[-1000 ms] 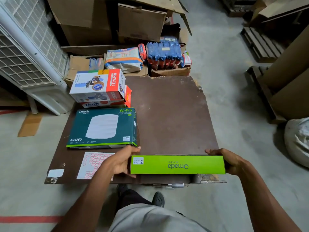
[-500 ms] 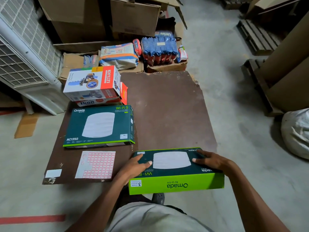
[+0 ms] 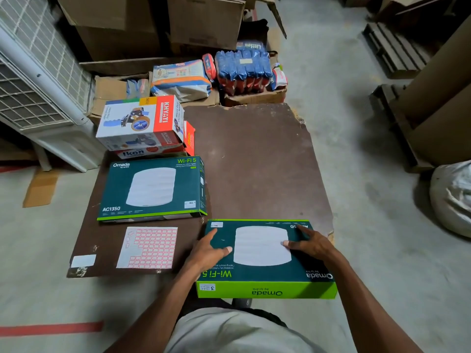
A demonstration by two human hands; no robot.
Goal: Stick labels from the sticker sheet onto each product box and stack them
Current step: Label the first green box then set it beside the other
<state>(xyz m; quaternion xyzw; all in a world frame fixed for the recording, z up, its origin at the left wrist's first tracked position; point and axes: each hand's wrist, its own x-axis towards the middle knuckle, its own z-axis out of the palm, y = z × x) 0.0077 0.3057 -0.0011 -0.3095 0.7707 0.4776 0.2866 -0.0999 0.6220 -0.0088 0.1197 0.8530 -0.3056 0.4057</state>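
The Omada Wi-Fi box (image 3: 265, 256) is now lying flat instead of on edge.
Both hands, left hand (image 3: 207, 253) and right hand (image 3: 309, 244), are pressing it with fingers spread; the sticker sheet (image 3: 149, 247) is waiting, labelling undone.

Storeroom (cartons (image 3: 206, 20), pallets (image 3: 393, 50))

Diaper packs (image 3: 182, 79) and cardboard cartons (image 3: 204, 20) behind the board (image 3: 257, 161)

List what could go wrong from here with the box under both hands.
1. The dark green Omada box with the lime edge juts past the near edge of the brown board; it may tip off if the left hand and right hand let go.
2. The white sheet of red-bordered stickers lies loose just left of the box; sliding the box could crease it.
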